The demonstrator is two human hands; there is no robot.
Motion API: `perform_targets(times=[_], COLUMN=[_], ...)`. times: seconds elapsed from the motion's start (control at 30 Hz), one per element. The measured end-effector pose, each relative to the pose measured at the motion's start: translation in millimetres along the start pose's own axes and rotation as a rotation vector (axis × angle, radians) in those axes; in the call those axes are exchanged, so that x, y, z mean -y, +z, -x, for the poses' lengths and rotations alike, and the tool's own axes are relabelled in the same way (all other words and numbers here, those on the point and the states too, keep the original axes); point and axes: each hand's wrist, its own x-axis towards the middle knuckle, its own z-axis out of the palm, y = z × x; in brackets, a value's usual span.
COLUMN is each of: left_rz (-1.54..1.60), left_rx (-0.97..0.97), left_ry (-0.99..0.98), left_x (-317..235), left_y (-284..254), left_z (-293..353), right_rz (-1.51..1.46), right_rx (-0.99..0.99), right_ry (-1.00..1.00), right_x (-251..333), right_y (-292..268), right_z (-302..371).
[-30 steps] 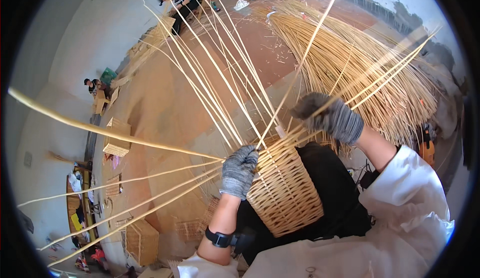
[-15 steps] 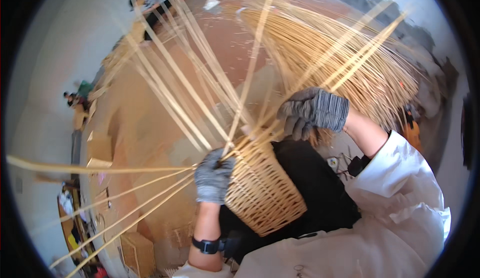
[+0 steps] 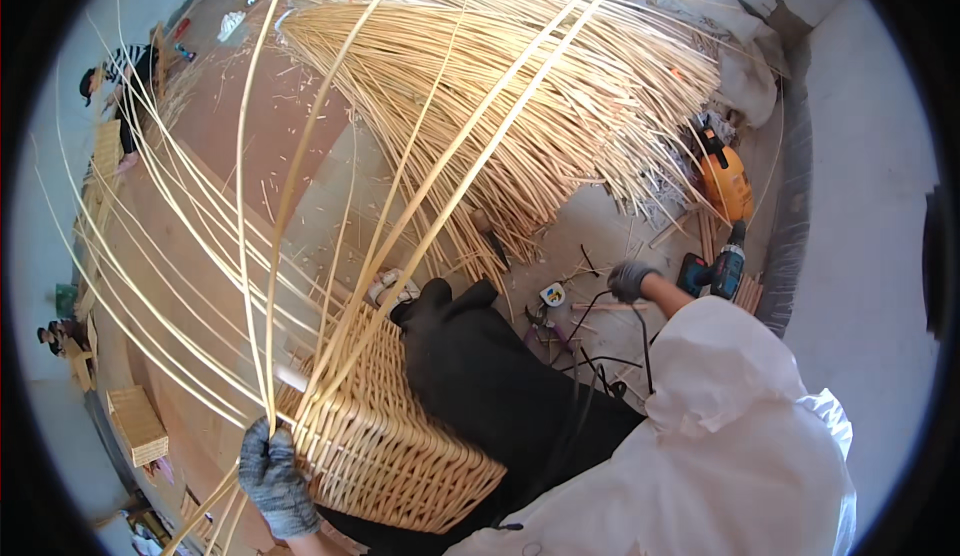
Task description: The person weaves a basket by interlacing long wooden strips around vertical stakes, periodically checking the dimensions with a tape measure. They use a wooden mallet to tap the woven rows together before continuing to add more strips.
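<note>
A half-woven wicker basket point(image 3: 400, 446) lies tilted on my black-clad lap, its long willow stakes point(image 3: 245, 286) fanning up and outward from the rim. My left hand point(image 3: 275, 481), in a grey knit glove, is closed on the basket's rim at its left corner, where several stakes come out. Away to the right, my right hand point(image 3: 632, 281), gloved alike, reaches down over the floor beside thin black bent rods point(image 3: 597, 361). Its fingers look curled, but whether anything is in them is hidden. Close to it lies a cordless drill point(image 3: 728, 268).
A large heap of willow rods point(image 3: 520, 96) spreads ahead. Right of it is an orange-yellow tool case point(image 3: 724, 184). A tape measure point(image 3: 552, 295) and pliers point(image 3: 545, 331) lie on the floor near my knee. Another person point(image 3: 130, 76) sits far left; a finished-looking box basket point(image 3: 137, 424) stands left.
My right hand has left the stakes by the rim and gone right, down to the tools. The view has swung right. My left hand stays on the basket's corner.
</note>
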Motion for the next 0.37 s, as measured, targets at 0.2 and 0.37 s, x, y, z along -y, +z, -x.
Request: perform_targets(times=[0.2, 0.37], left_rz=[-0.164, -0.167], left_rx=[0.002, -0.028], left_ry=[0.108, 0.14], left_x=[-7, -6], left_y=[7, 6], left_z=[-1, 2], right_rz=[-0.185, -0.664], right_rx=[0.165, 0.073], right_ry=[0.069, 0.279], right_x=[80, 135], right_y=[48, 71], right_z=[-76, -115])
